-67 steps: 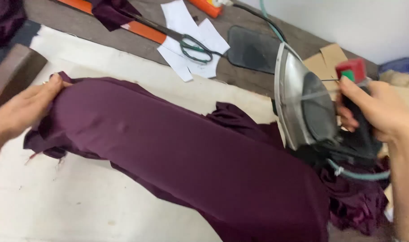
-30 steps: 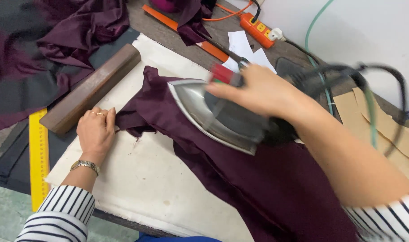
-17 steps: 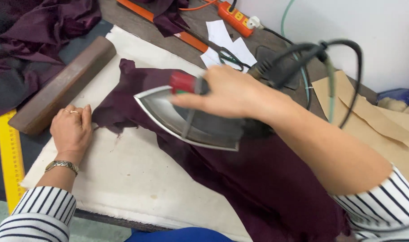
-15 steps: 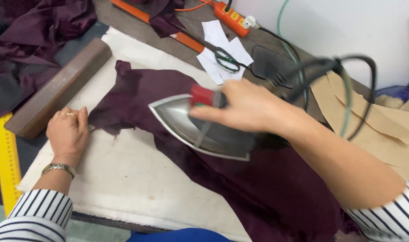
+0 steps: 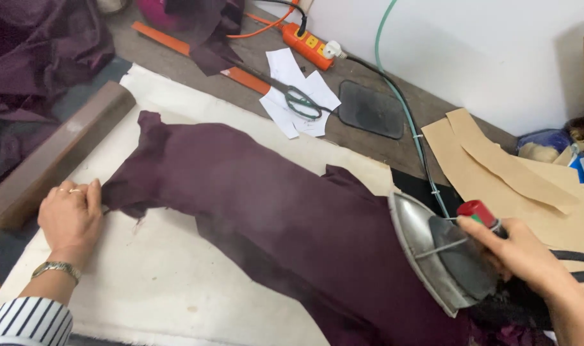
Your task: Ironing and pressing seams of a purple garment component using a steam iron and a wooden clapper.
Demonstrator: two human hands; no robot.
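Tilting iron (image 5: 442, 256) up, right hand (image 5: 526, 256) grip wrapped round handle; left hand (image 5: 69, 214) flat pinning purple fabric (image 5: 273, 218).

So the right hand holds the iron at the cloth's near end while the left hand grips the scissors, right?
Not quite. In the head view the left hand pins the purple cloth's edge; the scissors lie untouched on white paper. The right hand does hold the iron.

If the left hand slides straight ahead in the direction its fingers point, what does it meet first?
The left hand points up and right, fingertips already at the edge of the purple fabric. It would likely push into that fabric first; the long brown wooden block lies off to its left.
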